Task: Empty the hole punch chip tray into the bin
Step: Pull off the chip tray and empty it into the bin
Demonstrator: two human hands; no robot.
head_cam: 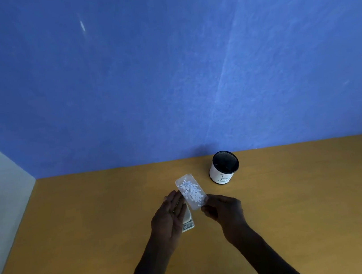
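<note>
Holding the clear chip tray point(191, 191) by its near end, the right hand point(225, 210) has its grip pinched narrow on the tray's lower corner, fingertips closed on the plastic. The tray is already off the hole punch point(187, 222) and sits face up, tilted toward eleven o'clock, with a heap of white paper chips point(191, 191) in it, none spilled that I can see. The left hand point(170, 218) lies flat and open over the punch, steadying it on the counter point(95, 231); its grip closes on nothing. The bin point(224, 167), a small black-mouthed cylinder, stands at one o'clock from the tray, near but apart. By my reading, removal is done; carrying the tray over the bin and tipping it remain.
</note>
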